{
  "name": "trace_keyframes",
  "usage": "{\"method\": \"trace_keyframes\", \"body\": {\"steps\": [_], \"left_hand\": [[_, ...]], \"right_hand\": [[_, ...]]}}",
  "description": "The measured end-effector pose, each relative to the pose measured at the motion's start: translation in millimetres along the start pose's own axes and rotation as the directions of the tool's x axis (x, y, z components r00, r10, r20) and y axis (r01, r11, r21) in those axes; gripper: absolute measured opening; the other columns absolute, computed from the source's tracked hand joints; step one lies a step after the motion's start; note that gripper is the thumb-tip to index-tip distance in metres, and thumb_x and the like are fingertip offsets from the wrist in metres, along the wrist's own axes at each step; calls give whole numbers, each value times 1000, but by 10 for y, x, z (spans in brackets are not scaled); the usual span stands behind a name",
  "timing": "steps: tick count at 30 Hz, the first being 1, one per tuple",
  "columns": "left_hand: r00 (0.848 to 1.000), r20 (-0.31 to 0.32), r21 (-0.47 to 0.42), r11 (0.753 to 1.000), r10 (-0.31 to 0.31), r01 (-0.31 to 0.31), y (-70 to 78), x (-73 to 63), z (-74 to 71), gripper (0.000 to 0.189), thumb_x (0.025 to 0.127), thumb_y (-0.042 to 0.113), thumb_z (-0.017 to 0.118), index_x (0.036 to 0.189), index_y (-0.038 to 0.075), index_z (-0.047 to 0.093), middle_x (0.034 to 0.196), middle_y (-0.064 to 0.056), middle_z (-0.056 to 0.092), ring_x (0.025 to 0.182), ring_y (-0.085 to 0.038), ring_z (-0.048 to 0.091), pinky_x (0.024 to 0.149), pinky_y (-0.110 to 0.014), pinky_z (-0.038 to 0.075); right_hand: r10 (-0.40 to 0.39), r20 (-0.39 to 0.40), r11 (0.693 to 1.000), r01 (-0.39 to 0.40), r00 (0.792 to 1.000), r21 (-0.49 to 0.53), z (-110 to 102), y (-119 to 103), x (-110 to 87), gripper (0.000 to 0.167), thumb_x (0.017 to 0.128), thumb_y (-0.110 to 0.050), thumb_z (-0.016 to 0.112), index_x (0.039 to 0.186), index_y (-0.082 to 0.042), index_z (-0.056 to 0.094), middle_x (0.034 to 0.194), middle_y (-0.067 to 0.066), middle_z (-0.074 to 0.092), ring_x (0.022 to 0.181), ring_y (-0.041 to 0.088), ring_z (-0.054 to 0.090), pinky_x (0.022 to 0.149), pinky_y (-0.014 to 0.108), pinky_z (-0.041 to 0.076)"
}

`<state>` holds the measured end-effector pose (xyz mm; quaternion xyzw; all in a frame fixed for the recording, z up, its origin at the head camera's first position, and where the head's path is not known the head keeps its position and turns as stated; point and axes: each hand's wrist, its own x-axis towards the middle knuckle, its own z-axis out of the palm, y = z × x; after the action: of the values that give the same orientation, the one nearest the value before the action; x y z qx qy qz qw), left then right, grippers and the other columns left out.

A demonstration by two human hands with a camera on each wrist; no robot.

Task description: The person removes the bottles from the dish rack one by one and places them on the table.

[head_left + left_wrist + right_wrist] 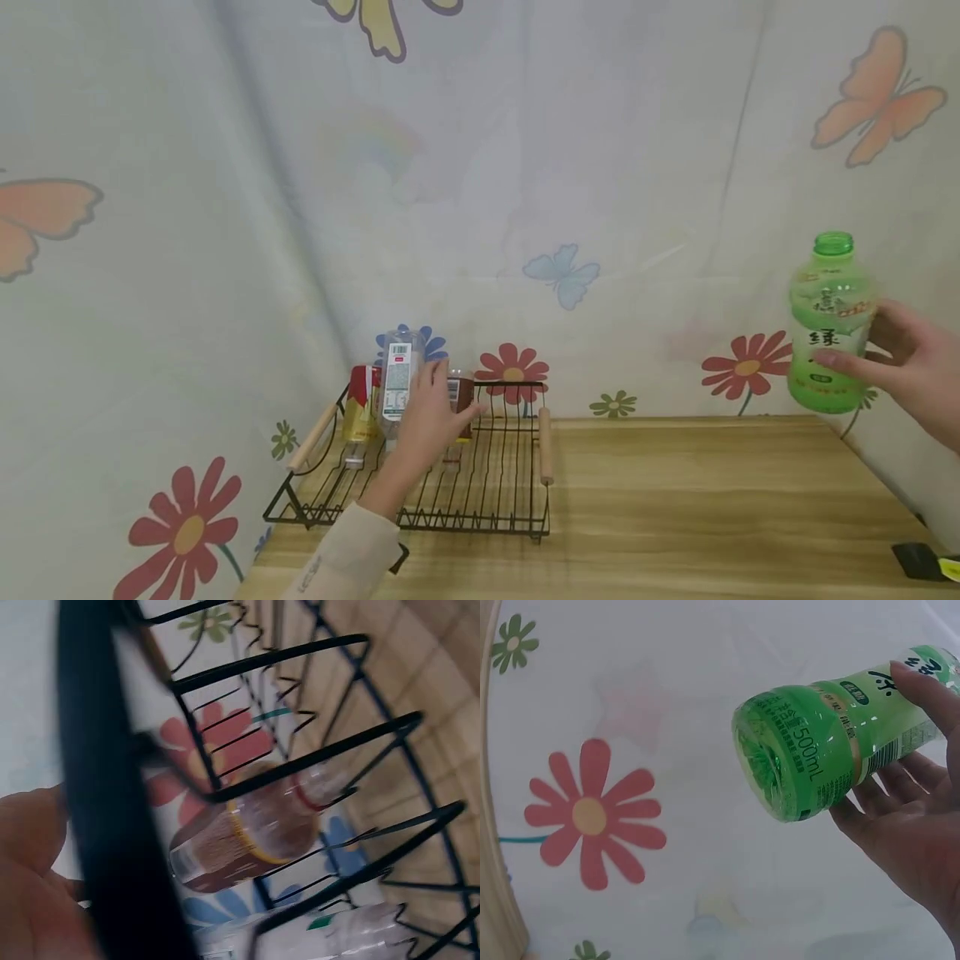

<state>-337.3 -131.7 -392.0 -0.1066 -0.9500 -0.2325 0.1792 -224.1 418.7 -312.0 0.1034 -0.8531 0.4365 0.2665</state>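
My right hand (911, 358) holds a green plastic drink bottle (831, 333) upright above the right side of the table, thumb across its label. The bottle's mouth has no cap; in the right wrist view its base (765, 761) faces the camera. My left hand (431, 417) is over the black wire rack (495, 527), fingers beside a clear bottle (399, 379) with a white label and thumb spread toward a brown-labelled bottle (463, 406). That brown-labelled bottle stands neck down, as does a red-and-gold-labelled bottle (363, 404) at the left.
Wooden handles (545, 446) flank the rack, which stands on a wood-grain table (675, 492). A curtain (637, 167) with flowers and butterflies hangs behind and at the left. A small black and yellow object (918, 561) lies at the right table edge.
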Motion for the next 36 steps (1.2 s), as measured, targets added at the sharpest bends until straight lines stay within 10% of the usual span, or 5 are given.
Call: {"method": "trace_keyframes", "body": {"steps": [25, 29, 36], "left_hand": [[994, 7, -110, 988, -107, 107, -224, -19, 533, 117, 90, 49, 84, 169, 1, 12, 170, -26, 18, 153, -50, 28, 111, -63, 45], [994, -3, -116, 988, -107, 106, -233, -24, 544, 117, 90, 47, 85, 169, 0, 12, 170, -26, 19, 152, -51, 29, 111, -65, 45], [989, 20, -95, 985, -146, 147, -307, -42, 578, 113, 93, 39, 85, 168, -3, 11, 168, -32, 20, 152, -51, 29, 112, -63, 44]], "right_hand": [[179, -213, 983, -169, 961, 65, 105, 1232, -240, 70, 103, -13, 71, 163, -31, 41, 132, -33, 48, 114, -10, 44, 98, 10, 33], [296, -216, 954, -297, 930, 28, 155, 1385, -293, 70, 104, -30, 71, 165, -34, 35, 148, -20, 45, 136, 11, 45, 124, 45, 29], [460, -191, 875, -479, 867, -68, 198, 1632, -376, 89, 103, -47, 67, 166, -1, 24, 166, 34, 27, 144, 64, 30, 109, 79, 31]]}}
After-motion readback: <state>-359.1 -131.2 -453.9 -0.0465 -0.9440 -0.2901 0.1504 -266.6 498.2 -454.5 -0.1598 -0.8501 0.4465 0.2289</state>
